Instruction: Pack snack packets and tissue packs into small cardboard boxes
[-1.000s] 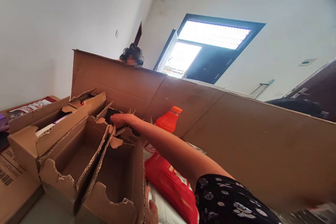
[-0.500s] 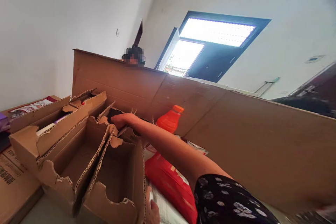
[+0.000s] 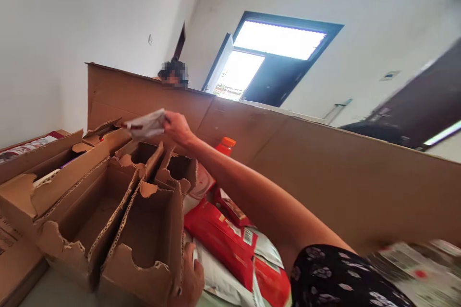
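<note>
My right hand (image 3: 175, 127) is raised above the back of the open cardboard boxes, closed on the end of a blurred white packet (image 3: 147, 124). Below the packet is a small open box (image 3: 142, 153), with another small box (image 3: 179, 168) to its right. My left hand (image 3: 190, 278), low in the view with its fingers bent, is against the right wall of the front box (image 3: 147, 235). A sliver of white shows between its finger and thumb; what it grips is unclear. Red packets (image 3: 223, 237) and a white packet (image 3: 223, 273) lie to its right.
A tall cardboard panel (image 3: 324, 177) stands behind the boxes and packets. An orange-capped bottle (image 3: 226, 145) is in front of it. Further boxes (image 3: 21, 192) stand at the left. A person's head (image 3: 174, 73) shows above the panel. Blurred packets (image 3: 414, 268) lie at lower right.
My right hand has come up out of the back box area, and a white packet now shows in it. My left hand remains beside the front box. The view has shifted to the right.
</note>
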`<action>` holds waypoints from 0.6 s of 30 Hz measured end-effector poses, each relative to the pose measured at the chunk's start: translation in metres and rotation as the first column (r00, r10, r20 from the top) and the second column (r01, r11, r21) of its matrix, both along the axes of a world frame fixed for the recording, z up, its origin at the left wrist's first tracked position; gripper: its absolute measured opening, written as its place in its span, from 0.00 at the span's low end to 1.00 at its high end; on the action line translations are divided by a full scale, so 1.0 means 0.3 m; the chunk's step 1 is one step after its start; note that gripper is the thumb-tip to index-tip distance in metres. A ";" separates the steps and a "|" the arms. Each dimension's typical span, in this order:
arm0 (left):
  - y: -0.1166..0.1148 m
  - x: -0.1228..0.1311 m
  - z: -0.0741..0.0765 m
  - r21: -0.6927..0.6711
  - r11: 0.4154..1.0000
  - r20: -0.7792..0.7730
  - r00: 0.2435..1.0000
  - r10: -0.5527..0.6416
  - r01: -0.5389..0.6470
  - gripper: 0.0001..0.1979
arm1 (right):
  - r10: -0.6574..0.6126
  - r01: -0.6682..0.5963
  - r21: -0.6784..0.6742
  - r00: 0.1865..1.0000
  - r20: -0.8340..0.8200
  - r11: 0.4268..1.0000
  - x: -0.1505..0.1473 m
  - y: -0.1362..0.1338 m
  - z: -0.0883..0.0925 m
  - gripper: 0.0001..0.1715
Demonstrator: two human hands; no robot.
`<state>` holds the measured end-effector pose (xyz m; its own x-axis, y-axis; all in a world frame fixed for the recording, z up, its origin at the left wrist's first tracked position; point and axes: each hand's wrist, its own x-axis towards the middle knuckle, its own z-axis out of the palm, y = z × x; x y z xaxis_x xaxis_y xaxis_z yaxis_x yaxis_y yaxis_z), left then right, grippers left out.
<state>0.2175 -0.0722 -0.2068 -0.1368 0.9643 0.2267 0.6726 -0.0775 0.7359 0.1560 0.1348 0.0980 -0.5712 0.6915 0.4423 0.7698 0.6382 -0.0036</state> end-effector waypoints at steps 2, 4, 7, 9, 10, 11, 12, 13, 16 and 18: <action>0.003 -0.012 0.026 0.014 1.000 -0.033 0.999 -0.003 0.003 0.20 | -0.006 0.016 0.066 0.989 -0.151 0.998 0.109 -0.004 0.075 0.20; 0.011 -0.017 0.045 0.030 0.999 -0.057 0.998 -0.014 0.016 0.20 | 0.026 0.008 0.114 0.956 -0.293 0.993 0.250 -0.014 0.137 0.20; 0.024 -0.018 0.060 0.059 0.998 -0.084 0.996 -0.027 0.032 0.20 | 0.119 -0.087 0.093 0.894 -0.432 0.992 0.496 -0.066 0.189 0.18; 0.027 -0.018 0.069 0.072 0.997 -0.100 0.994 -0.034 0.041 0.19 | 0.023 -0.015 0.022 0.921 -0.389 1.000 0.654 -0.129 0.193 0.15; 0.026 -0.020 0.074 0.075 0.996 -0.108 0.993 -0.038 0.046 0.18 | -0.102 0.105 -0.006 0.945 -0.312 0.994 0.724 -0.165 0.184 0.14; 0.024 -0.021 0.079 0.076 0.996 -0.114 0.993 -0.041 0.050 0.18 | -0.240 0.244 -0.010 0.944 -0.225 0.970 0.787 -0.200 0.167 0.13; 0.022 -0.022 0.084 0.074 0.996 -0.118 0.992 -0.043 0.052 0.17 | -0.361 0.366 0.005 0.920 -0.152 0.931 0.841 -0.232 0.140 0.13; 0.020 -0.022 0.090 0.070 0.996 -0.121 0.992 -0.041 0.050 0.17 | -0.447 0.453 0.027 0.888 -0.110 0.891 0.888 -0.261 0.102 0.13; 0.007 -0.018 0.103 0.041 0.999 -0.118 0.993 -0.017 0.022 0.16 | -0.508 0.508 -0.019 0.861 -0.008 0.861 0.993 -0.332 -0.076 0.14; -0.012 -0.013 0.109 0.008 1.000 -0.105 0.994 0.000 0.001 0.16 | -0.410 0.461 -0.188 0.875 0.258 0.867 1.059 -0.364 -0.227 0.13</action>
